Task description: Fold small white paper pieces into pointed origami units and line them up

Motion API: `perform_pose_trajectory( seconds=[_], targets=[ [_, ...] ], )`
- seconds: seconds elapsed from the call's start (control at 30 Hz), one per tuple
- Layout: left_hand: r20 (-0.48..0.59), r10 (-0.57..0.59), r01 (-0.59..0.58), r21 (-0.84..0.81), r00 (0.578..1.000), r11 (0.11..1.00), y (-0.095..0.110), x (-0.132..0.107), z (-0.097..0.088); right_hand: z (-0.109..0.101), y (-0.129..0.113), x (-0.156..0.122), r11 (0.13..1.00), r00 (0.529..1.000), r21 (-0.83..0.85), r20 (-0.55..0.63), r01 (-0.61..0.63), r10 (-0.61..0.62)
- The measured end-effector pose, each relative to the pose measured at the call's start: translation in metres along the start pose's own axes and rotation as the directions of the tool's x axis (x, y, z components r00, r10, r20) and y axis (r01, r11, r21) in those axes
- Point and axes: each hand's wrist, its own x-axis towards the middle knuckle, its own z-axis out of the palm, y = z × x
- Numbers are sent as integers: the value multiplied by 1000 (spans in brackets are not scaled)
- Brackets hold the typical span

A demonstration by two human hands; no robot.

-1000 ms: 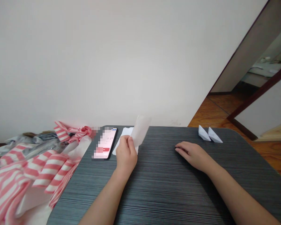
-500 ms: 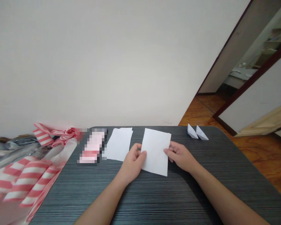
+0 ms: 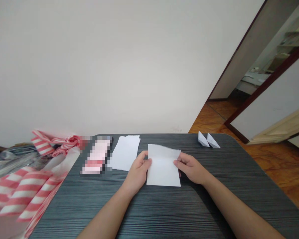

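A white sheet of paper [image 3: 163, 171] is held between my two hands above the dark table, its upper part bending along a crosswise line. My left hand [image 3: 139, 170] pinches the left edge, thumb on the near face. On the opposite edge my right hand [image 3: 190, 167] grips with its thumb in front; the fingers behind the paper are partly hidden. Left of my left hand lies a small stack of white paper [image 3: 126, 152]. Two folded white paper boats [image 3: 203, 139] [image 3: 213, 141] sit side by side at the table's far right.
A blurred-out, phone-like rectangle [image 3: 97, 156] lies on the dark wood-grain table [image 3: 144, 215], left of the paper stack. Red-and-white striped cloth [image 3: 31, 191] is heaped beyond the left edge. A pale wall [image 3: 129, 66] rises behind the table, with a doorway and wooden floor at right.
The sheet's upper part has bent and its top edge sits lower. The paper now looks straighter between my hands, which have shifted slightly left in view. Both still grip its sides.
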Motion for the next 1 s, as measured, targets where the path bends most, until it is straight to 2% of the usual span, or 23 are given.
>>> perform_pose_trajectory(
  seconds=[0.17,0.33,0.4,0.47,0.57,0.63,0.83,1.0],
  targets=[
    [-71,-22,21,-23,997,1000,3,-2,-1,-5,-3,0,983,997,-169,13,75,-74],
    [7,-26,26,-14,1000,1000,1,-1,-1,-7,-4,2,958,988,-242,12,152,-153],
    [31,-8,7,34,1000,999,-1,0,-2,-7,-2,1,962,989,-233,2,143,-147],
    [35,10,-12,65,999,998,-5,1,-3,-6,1,1,978,994,-189,-51,83,-94],
    [21,31,-33,78,999,996,-10,3,-5,-4,8,1,999,990,-23,-132,-48,45],
    [12,41,-42,78,999,996,-12,3,-5,-3,11,1,993,987,77,-125,-90,99],
    [-12,66,-64,121,998,991,-9,2,-3,-1,7,0,991,995,84,26,-100,98],
    [-43,63,-54,191,997,980,-8,1,-4,1,7,2,997,998,25,-17,-67,67]
  ],
)
